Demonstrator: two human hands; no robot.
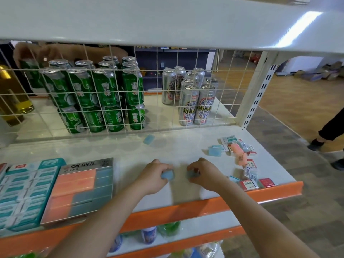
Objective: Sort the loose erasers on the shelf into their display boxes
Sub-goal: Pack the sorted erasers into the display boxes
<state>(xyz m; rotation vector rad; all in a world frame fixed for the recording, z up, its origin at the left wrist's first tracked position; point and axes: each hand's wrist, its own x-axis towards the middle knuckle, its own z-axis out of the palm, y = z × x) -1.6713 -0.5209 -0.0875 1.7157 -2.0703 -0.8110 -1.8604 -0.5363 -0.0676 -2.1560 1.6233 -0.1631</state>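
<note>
My left hand [152, 175] grips a blue eraser [167, 174] just above the white shelf [130, 155]. My right hand [206, 174] pinches a second blue eraser [191, 174] beside it. A silver display box [80, 190] with orange and blue erasers lies at the left. Further left sits a teal display box [26, 192] of white-sleeved erasers. One loose blue eraser [149, 139] lies by the wire grid. A pile of loose erasers [240, 149], blue, orange and paper-sleeved, spreads over the shelf's right side down to its front edge.
A white wire grid [111, 90] backs the shelf, with green cans [104, 94] and silver cans [193, 101] behind it. The shelf has an orange front lip [204, 205]. A person's legs [327, 131] stand on the floor at the right.
</note>
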